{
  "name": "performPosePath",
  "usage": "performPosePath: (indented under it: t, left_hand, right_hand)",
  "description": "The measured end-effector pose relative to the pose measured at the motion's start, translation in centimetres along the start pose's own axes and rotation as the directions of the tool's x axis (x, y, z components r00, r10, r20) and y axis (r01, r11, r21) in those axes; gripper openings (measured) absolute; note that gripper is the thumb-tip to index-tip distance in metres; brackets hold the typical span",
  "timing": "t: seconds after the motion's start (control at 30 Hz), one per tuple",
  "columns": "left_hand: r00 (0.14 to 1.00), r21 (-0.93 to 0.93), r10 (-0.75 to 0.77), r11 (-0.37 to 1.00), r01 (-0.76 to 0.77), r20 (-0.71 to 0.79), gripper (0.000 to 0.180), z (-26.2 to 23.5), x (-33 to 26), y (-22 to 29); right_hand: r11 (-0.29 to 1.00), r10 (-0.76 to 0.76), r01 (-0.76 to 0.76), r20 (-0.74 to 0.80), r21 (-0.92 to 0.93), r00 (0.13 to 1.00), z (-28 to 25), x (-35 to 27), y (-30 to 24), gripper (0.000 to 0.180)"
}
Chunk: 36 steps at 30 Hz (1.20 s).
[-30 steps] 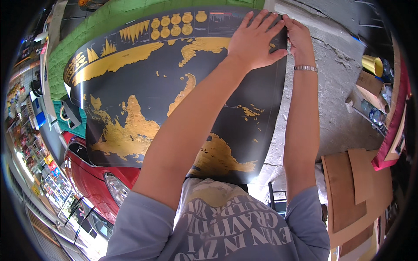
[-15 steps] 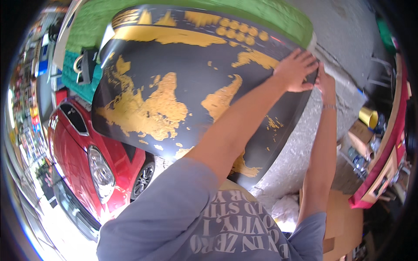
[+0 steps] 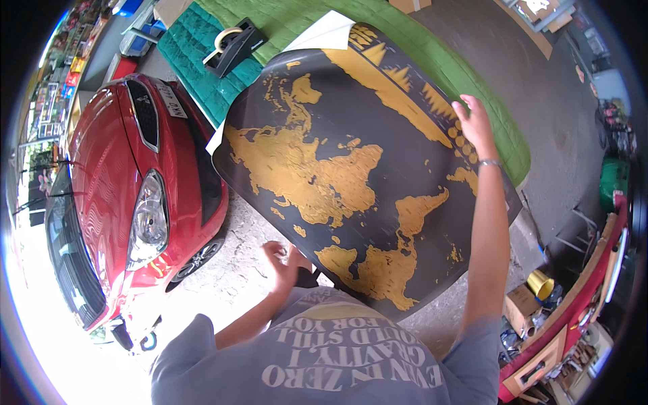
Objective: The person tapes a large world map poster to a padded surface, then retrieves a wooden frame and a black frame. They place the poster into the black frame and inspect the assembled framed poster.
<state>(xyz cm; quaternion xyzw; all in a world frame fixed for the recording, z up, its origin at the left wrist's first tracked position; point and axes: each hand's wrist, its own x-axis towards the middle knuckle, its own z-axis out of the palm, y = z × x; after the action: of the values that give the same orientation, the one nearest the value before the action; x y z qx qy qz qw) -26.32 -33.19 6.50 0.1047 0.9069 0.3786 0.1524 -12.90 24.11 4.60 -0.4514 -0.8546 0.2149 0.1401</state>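
A large black poster of a world map with gold land (image 3: 310,162) is spread out before me, appearing upside down. Its far corner curls over, baring a white underside (image 3: 324,32). My right hand (image 3: 476,128) lies at the poster's far right border with fingers stretched and apart. Close to my body, my left hand (image 3: 280,266) is beside the near left edge, fingers loosely bent, apart and slightly blurred, with nothing seen in them. Beneath the poster is a green quilted cover (image 3: 509,145).
A black tape dispenser (image 3: 236,50) sits on a teal quilted cloth (image 3: 185,40) at far left. A red car (image 3: 111,182) stands close on the left. Toward the right are a cluttered red-edged shelf (image 3: 560,310), a cardboard box (image 3: 521,307) and a gold bucket (image 3: 540,285).
My left hand has left the poster's right edge and come back near my body. My right hand has shifted to the far border. The view has turned, bringing more of the car in.
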Motion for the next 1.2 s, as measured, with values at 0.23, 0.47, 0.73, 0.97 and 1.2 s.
performPosePath:
  t: [0.23,0.47,0.73,0.97,1.2]
  left_hand:
    - [0.697,-0.184,-0.453,0.751,0.635,0.555,0.033,-0.2,2.4,-4.3]
    - [0.765,-0.348,-0.328,0.743,0.571,0.554,0.022,1.3,4.4,-7.4]
    - [0.854,-0.380,0.163,0.924,0.044,0.494,0.033,-0.2,6.3,10.7]
    - [0.624,-0.532,0.758,0.615,-0.582,0.192,0.029,1.2,21.7,49.4]
    - [0.239,-0.396,0.954,0.294,-0.870,0.183,0.032,0.4,17.8,78.7]
  right_hand:
    - [0.954,0.094,-0.084,0.022,-0.287,0.995,8.1,6.0,-3.0,0.049]
    - [0.985,0.159,-0.142,0.196,-0.095,0.968,2.3,8.3,-3.8,0.045]
    - [0.977,0.210,-0.184,-0.343,0.107,0.916,-32.1,3.6,1.6,0.052]
    - [0.756,0.288,0.040,-0.387,0.653,0.876,-59.5,-20.7,5.9,0.048]
    - [0.364,0.662,0.050,-0.296,0.930,0.689,-32.5,-42.4,2.8,0.033]
